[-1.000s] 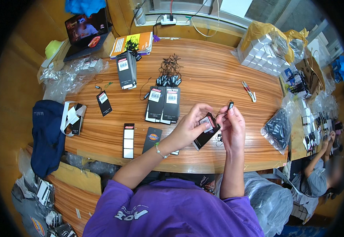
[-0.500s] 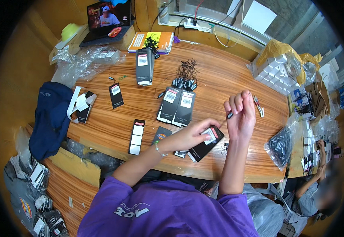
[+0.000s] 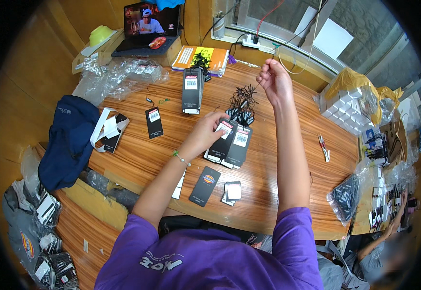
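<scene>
- Now, our left hand (image 3: 204, 133) is narrowed on a black tag (image 3: 218, 146) with a white label, its thumb and fingers along the tag's left side and upper end.
- That black tag lies over the left of two tag piles set side by side near the middle of the wooden table (image 3: 263, 203); the right pile (image 3: 240, 151) fans out just beside it.
- Our right hand (image 3: 276, 83) is raised farther from us, fingers curled close together; we cannot tell whether they pinch a cord.
- Below and left of that hand we see a tangle of black cords (image 3: 242, 96), with small dark seals (image 3: 244, 118) gathered at the top of the piles.
- Farther off stands another tag stack (image 3: 190, 96), near some orange notebooks (image 3: 186, 58), and to its left a single tag (image 3: 154, 123) lies apart.
- Nearer us we have a grey card (image 3: 203, 189) with an oval emblem, and beside it some small white-faced cards (image 3: 232, 191).
- Right of our right forearm lie red-and-white snips (image 3: 323, 147) and, nearer the edge, a clear bag (image 3: 344, 195) of dark pieces.
- Beyond the right side of our table we see a co-worker's arm (image 3: 389, 229).
</scene>
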`<action>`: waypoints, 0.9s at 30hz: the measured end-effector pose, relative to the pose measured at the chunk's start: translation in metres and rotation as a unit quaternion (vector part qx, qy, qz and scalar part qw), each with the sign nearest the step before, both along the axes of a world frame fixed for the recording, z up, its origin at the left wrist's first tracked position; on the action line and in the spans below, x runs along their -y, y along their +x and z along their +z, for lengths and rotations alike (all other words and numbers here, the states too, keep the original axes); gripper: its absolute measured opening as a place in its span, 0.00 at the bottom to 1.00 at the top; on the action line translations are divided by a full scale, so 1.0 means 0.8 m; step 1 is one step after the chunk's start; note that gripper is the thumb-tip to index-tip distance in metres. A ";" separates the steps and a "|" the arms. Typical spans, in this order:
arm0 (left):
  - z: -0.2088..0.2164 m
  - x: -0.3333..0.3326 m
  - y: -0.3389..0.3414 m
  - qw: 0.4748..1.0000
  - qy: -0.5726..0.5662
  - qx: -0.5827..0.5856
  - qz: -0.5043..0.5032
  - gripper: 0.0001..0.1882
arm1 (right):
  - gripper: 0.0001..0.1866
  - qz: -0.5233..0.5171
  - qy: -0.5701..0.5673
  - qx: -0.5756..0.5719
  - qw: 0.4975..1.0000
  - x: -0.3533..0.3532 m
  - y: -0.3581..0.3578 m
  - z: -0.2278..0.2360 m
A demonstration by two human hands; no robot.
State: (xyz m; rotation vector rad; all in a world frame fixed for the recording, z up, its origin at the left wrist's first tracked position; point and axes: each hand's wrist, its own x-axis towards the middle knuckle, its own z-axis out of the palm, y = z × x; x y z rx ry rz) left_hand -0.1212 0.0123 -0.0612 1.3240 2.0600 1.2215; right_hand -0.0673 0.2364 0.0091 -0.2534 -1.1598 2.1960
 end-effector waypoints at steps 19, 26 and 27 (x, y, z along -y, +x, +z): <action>-0.034 0.021 -0.041 0.969 -0.132 -0.209 0.031 0.06 | 0.11 -0.048 0.351 0.285 0.891 -0.014 -0.009 -0.105; -0.007 -0.016 -0.044 0.971 -0.016 -0.229 0.073 0.05 | 0.09 -0.026 0.323 0.279 0.904 0.057 0.088 -0.066; -0.005 -0.024 -0.047 0.971 0.010 -0.232 0.066 0.05 | 0.09 -0.030 0.322 0.289 0.901 0.063 0.101 -0.067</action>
